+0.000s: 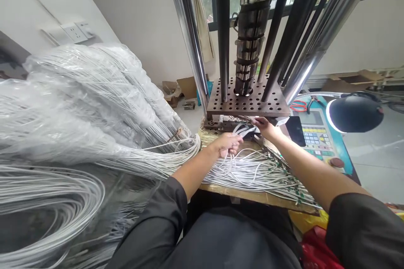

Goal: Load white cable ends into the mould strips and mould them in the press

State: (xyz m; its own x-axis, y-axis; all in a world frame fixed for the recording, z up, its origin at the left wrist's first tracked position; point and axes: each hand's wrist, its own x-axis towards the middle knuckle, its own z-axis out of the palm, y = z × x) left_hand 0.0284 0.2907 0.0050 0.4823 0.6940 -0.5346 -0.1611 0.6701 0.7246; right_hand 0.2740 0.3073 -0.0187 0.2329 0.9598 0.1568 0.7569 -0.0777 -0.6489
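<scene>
My left hand (229, 143) is closed around several white cables (242, 129), whose loops rise in front of the press. Just to its right, my right hand (265, 127) reaches under the front edge of the perforated steel plate (249, 101). Its fingers are pinched together by the mould below the plate; whatever lies between them is too small to make out. Under both hands a thick layer of white cables (243, 172) covers the worktable (261, 196). Small green parts (292, 180) show among the cable ends on the right.
Plastic-wrapped cable bundles (82, 101) are heaped at the left, above a large cable coil (91, 201). Steel columns (187, 38) flank the heated barrel (248, 54). At right stand a control panel (318, 134), red-handled scissors (298, 105), pliers (312, 101) and a black lamp (360, 111).
</scene>
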